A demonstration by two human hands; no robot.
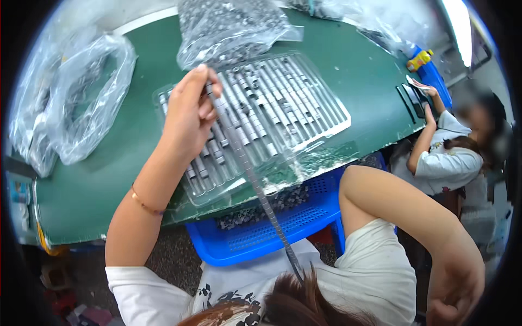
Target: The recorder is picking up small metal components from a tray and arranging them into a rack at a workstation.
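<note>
My left hand [191, 106] is raised over the left part of a clear plastic tray [340, 127]. Its fingers pinch the upper end of a long, thin grey strip [251, 176] with evenly spaced cross lines. From there the strip slants down across the tray and table edge toward my chest. Rows of short silver-grey cylinders [255, 122] lie in the tray's narrow grooves; some grooves are partly filled. My right hand [457, 285] is at the lower right, away from the table, beside my bent arm. Its fingers are blurred and dark near the picture's rim.
A blue basket [261, 252] of small grey pieces sits below the green table's [147, 60] front edge. Clear bags [234, 32] of parts lie behind the tray, with a crumpled bag [81, 98] at left. A co-worker [443, 146] sits at right, hands by a dark phone-like device [414, 100].
</note>
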